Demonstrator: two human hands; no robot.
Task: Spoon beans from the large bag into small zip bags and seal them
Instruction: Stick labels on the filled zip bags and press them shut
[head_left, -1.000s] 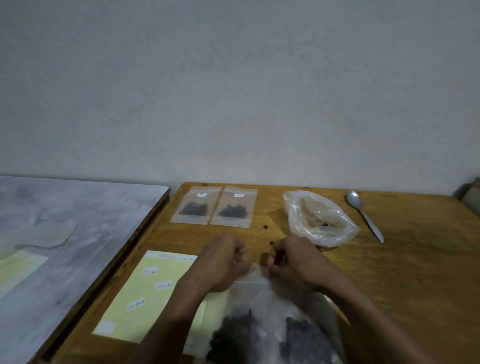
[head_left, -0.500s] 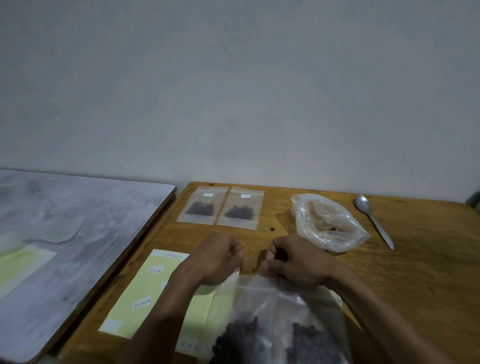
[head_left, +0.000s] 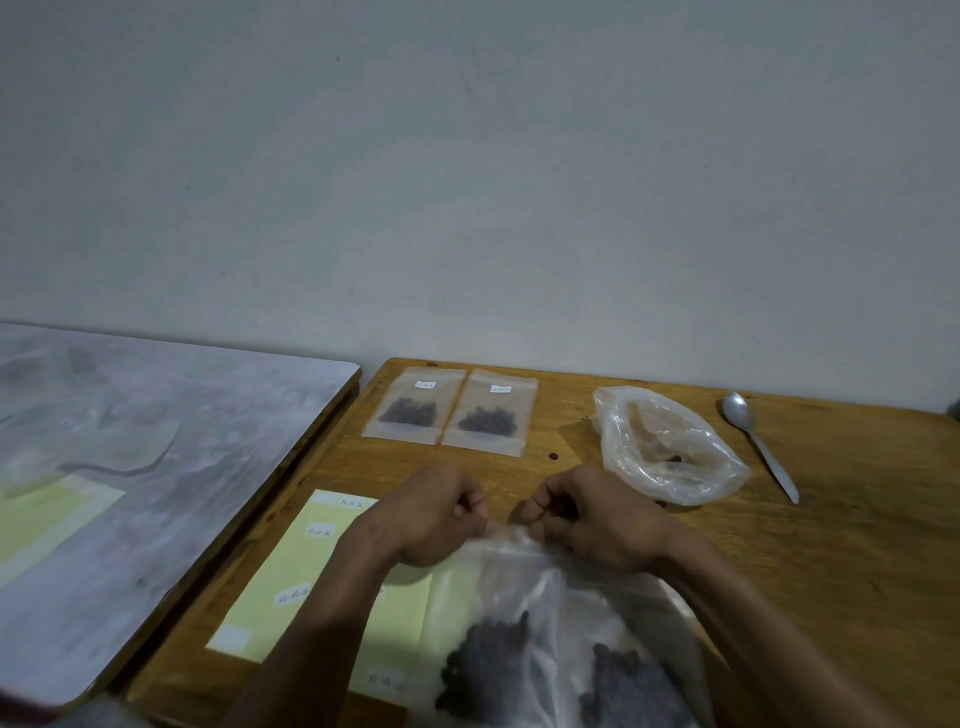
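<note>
Both your hands pinch the top edge of the large bag, left hand (head_left: 431, 514) and right hand (head_left: 587, 512) close together with fingers curled on the plastic.

Below your grip the large bag (head_left: 524, 613) of dark beans (head_left: 493, 665) hangs toward you, lying partly over a yellow label sheet (head_left: 317, 566) that spreads left of your left wrist. Beyond your knuckles, two small zip bags (head_left: 449, 413) lie flat side by side near the wall, each with beans inside. A crumpled clear bag (head_left: 670, 447) sits just past your right hand, and a spoon (head_left: 758, 441) lies farther right of it on the wooden table (head_left: 857, 545). One loose bean (head_left: 552, 457) rests between the zip bags and your hands.
</note>
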